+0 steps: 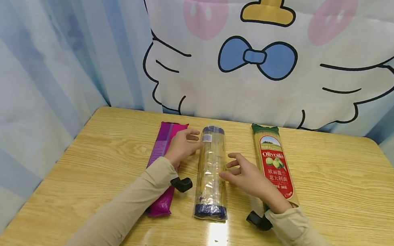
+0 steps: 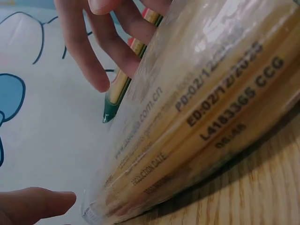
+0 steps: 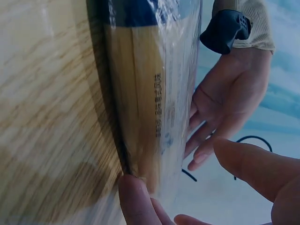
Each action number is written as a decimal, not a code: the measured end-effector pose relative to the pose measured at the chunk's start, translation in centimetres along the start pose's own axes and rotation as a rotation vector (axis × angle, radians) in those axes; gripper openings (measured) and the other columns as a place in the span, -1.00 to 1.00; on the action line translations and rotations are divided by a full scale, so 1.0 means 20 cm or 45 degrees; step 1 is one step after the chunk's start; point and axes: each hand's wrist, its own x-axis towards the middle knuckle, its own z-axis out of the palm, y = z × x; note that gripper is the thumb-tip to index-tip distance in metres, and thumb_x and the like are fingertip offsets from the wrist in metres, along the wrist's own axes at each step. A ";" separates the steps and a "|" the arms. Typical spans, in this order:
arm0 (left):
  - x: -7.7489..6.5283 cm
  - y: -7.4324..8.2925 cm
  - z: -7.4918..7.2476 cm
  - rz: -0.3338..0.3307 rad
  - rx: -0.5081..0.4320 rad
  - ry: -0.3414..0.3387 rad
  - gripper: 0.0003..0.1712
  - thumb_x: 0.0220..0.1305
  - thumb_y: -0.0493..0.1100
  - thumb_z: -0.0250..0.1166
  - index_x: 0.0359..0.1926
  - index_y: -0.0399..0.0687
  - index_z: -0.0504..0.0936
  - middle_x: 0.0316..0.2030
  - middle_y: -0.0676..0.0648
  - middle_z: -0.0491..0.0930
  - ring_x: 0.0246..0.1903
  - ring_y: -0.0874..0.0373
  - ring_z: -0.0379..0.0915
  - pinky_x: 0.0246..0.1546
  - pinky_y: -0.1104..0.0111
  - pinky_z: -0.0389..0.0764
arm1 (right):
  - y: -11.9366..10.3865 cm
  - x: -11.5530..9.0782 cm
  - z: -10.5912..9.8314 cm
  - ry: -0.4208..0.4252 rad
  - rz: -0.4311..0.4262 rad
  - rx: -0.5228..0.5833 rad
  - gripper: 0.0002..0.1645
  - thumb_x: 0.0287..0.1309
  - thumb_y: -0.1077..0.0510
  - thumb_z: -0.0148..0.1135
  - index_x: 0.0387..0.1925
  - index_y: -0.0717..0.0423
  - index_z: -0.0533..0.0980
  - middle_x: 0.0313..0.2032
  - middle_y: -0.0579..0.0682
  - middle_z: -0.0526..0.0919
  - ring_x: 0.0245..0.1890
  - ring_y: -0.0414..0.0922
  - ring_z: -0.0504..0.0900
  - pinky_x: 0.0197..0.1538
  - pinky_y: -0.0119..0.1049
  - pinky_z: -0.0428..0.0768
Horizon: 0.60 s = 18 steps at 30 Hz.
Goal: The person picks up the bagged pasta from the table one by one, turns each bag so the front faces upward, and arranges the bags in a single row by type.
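A clear-wrapped pack of spaghetti [image 1: 214,161] with dark blue ends lies lengthwise on the wooden table. My left hand [image 1: 181,147] reaches over the purple-pink packet [image 1: 161,204], its fingers beside the upper left edge of the clear pack. On the other side, my right hand [image 1: 247,177] has loosely bent fingers by the pack's right edge. In the right wrist view, a fingertip [image 3: 133,197] of that hand appears at the pack's lower edge; firm contact cannot be told. Neither hand grips the pack. Printed dates show on the spaghetti pack [image 2: 211,108] in the left wrist view.
A green-ended Olivoila pasta pack [image 1: 276,164] lies at the right, partly under my right forearm. The wooden table [image 1: 349,197] ends at a cartoon-printed curtain [image 1: 251,92]. Black wrist devices [image 1: 182,184] sit below both hands.
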 end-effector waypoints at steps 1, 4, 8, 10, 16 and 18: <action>0.00 0.00 0.00 -0.018 -0.019 -0.008 -0.44 0.21 -0.30 0.40 0.24 -0.24 0.52 0.13 -0.29 0.56 0.08 -0.15 0.56 -0.07 0.16 0.73 | 0.00 0.00 0.00 -0.004 0.005 0.010 -0.15 0.35 0.06 0.25 0.44 0.36 0.08 0.21 0.37 0.44 0.15 0.24 0.56 -0.07 -0.12 0.73; 0.01 -0.01 0.01 -0.076 -0.102 -0.050 -0.42 0.21 -0.32 0.39 0.26 -0.27 0.48 0.11 -0.32 0.55 0.04 -0.15 0.58 -0.09 0.14 0.74 | 0.00 0.01 0.02 -0.015 0.024 0.042 -0.15 0.34 0.07 0.26 0.43 0.37 0.07 0.21 0.38 0.43 0.11 0.21 0.59 -0.11 -0.13 0.74; 0.02 -0.01 0.02 -0.136 -0.182 -0.092 -0.37 0.22 -0.35 0.38 0.31 -0.29 0.41 0.09 -0.34 0.55 -0.02 -0.16 0.62 -0.11 0.14 0.75 | 0.00 0.02 0.04 -0.038 0.070 0.088 -0.12 0.31 0.11 0.29 0.42 0.40 0.06 0.21 0.41 0.40 -0.03 0.11 0.66 -0.16 -0.14 0.75; 0.01 -0.02 0.02 -0.152 -0.205 -0.097 -0.36 0.22 -0.37 0.37 0.31 -0.31 0.40 0.08 -0.34 0.55 -0.04 -0.18 0.63 -0.13 0.13 0.75 | 0.00 0.03 0.06 -0.045 0.086 0.096 -0.12 0.28 0.14 0.31 0.40 0.44 0.06 0.19 0.42 0.41 -0.06 0.10 0.67 -0.18 -0.15 0.75; 0.02 -0.03 0.03 -0.178 -0.155 -0.130 -0.44 0.21 -0.37 0.39 0.22 -0.35 0.45 0.01 -0.34 0.56 -0.17 -0.14 0.68 -0.23 0.19 0.77 | -0.03 0.02 0.07 -0.037 0.070 0.020 -0.15 0.21 0.20 0.37 0.32 0.53 0.13 0.08 0.39 0.51 -0.03 0.14 0.66 -0.19 -0.18 0.75; 0.02 -0.03 0.02 -0.189 -0.141 -0.150 -0.46 0.22 -0.37 0.38 0.21 -0.37 0.46 -0.02 -0.34 0.57 -0.22 -0.11 0.69 -0.25 0.20 0.77 | -0.03 0.03 0.08 -0.031 0.071 0.006 -0.16 0.21 0.20 0.38 0.32 0.52 0.15 0.07 0.38 0.52 -0.04 0.12 0.67 -0.19 -0.18 0.74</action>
